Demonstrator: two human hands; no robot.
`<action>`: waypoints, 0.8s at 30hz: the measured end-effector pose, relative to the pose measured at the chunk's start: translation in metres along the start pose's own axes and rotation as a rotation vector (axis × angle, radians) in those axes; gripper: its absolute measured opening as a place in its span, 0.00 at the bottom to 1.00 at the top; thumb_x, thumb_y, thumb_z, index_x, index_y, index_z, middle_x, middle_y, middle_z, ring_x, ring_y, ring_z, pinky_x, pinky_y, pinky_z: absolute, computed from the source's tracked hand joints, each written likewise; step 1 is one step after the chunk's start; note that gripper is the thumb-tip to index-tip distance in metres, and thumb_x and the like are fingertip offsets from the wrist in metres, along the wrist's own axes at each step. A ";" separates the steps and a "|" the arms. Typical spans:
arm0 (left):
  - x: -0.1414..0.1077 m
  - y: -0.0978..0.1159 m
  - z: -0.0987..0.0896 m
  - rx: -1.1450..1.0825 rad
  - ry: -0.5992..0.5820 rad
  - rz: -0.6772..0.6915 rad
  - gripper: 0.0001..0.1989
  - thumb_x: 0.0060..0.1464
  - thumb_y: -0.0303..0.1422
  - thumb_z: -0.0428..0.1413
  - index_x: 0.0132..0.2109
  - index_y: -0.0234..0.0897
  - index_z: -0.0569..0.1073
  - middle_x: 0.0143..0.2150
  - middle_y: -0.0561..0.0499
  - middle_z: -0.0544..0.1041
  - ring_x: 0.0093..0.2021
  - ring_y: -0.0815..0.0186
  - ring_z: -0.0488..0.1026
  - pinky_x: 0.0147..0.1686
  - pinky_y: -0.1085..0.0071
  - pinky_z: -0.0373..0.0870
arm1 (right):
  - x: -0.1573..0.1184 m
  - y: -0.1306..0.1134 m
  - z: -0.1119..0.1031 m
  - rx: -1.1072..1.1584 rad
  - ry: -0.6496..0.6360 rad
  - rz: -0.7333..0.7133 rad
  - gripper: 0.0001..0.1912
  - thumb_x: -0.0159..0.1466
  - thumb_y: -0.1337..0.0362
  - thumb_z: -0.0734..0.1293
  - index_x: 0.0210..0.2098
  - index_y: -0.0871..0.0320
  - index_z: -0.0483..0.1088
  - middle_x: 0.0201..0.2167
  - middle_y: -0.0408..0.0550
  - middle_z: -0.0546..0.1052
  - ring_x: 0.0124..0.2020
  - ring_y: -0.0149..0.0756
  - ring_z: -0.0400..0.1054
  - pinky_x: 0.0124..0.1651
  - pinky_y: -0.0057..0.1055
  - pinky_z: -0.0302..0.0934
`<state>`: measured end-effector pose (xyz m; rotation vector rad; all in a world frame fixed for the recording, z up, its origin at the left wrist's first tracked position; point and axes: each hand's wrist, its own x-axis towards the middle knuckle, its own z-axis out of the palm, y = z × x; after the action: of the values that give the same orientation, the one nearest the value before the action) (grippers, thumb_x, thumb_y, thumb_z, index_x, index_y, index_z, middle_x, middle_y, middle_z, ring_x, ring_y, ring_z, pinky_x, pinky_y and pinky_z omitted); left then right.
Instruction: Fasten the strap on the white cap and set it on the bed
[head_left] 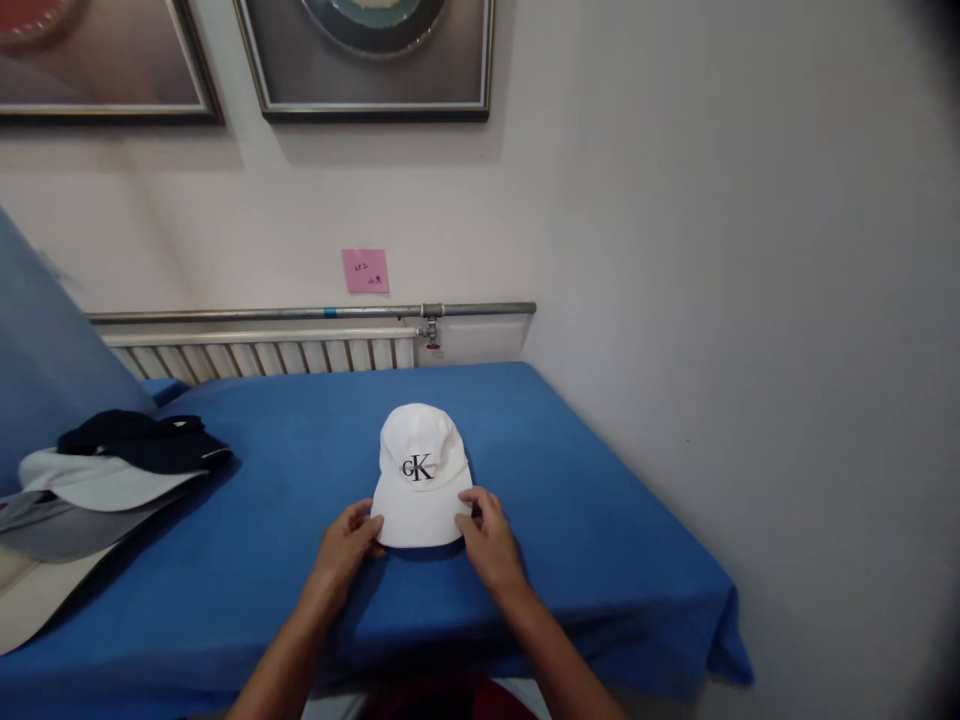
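A white baseball cap [420,450] with black letters on its front rests on the blue cloth, brim toward me. My left hand [349,545] grips the left edge of the brim, its thumb on top and the other fingers partly hidden at the side. On the opposite edge, my right hand [489,540] pinches the brim between thumb and fingers.
A blue cloth [600,520] covers the table. Several caps lie overlapped at the left, a dark one [150,440] on top. Behind the table are a radiator [262,355] and a pipe with a red-handled valve [433,335]. A plain wall [750,300] stands along the right.
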<state>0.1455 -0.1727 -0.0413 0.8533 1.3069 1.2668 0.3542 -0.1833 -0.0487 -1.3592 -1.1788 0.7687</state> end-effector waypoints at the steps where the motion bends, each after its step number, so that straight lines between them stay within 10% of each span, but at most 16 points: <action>1: -0.001 -0.002 -0.003 0.049 0.011 0.015 0.22 0.41 0.30 0.64 0.46 0.31 0.72 0.29 0.49 0.76 0.23 0.66 0.69 0.24 0.70 0.66 | -0.004 0.002 -0.002 -0.051 0.006 -0.060 0.13 0.51 0.67 0.62 0.35 0.55 0.72 0.47 0.50 0.73 0.44 0.41 0.68 0.43 0.36 0.63; 9: -0.020 -0.028 -0.012 0.676 0.112 0.657 0.17 0.47 0.41 0.60 0.44 0.39 0.76 0.50 0.41 0.73 0.53 0.47 0.67 0.58 0.49 0.58 | -0.035 0.006 -0.007 -0.390 -0.100 -0.398 0.10 0.58 0.70 0.63 0.38 0.55 0.71 0.54 0.54 0.71 0.55 0.45 0.64 0.56 0.45 0.57; 24: -0.025 -0.033 -0.007 0.738 0.041 0.605 0.23 0.45 0.43 0.63 0.48 0.41 0.76 0.55 0.40 0.73 0.57 0.44 0.66 0.59 0.47 0.53 | -0.042 -0.005 -0.003 -0.600 -0.212 -0.430 0.09 0.58 0.69 0.68 0.39 0.52 0.70 0.53 0.49 0.73 0.55 0.45 0.63 0.54 0.42 0.54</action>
<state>0.1492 -0.2040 -0.0693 1.8569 1.6432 1.2430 0.3435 -0.2245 -0.0514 -1.4383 -1.8955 0.2523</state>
